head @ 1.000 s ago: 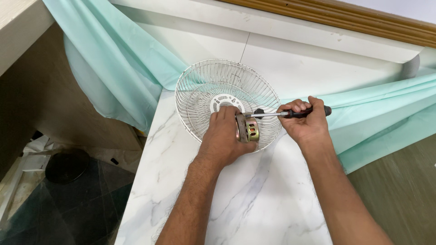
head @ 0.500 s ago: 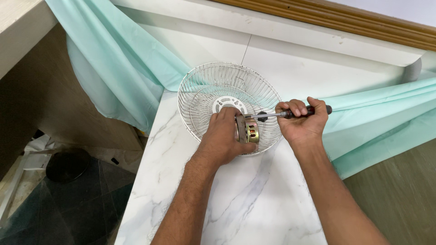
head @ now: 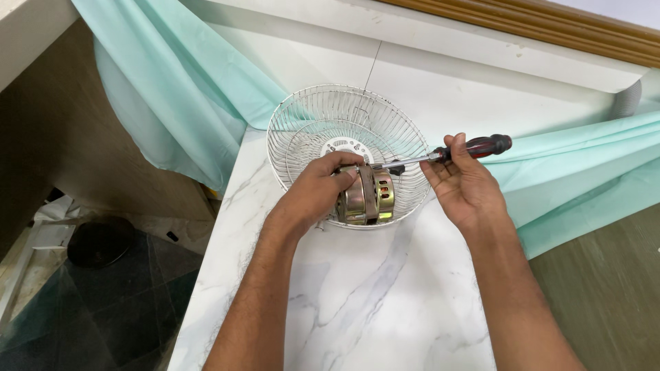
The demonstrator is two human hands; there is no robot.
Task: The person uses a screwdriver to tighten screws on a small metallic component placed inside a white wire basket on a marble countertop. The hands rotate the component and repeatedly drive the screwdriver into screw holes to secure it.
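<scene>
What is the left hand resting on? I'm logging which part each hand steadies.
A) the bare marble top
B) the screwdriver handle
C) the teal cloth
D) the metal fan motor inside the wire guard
D: the left hand grips the brass-coloured fan motor in the wire guard, while the right hand holds the screwdriver.

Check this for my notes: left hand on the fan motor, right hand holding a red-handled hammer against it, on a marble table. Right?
Not quite. The head view shows the right hand holding a red-handled screwdriver, not a hammer. The rest stands: left hand on the fan motor, marble table.
</scene>
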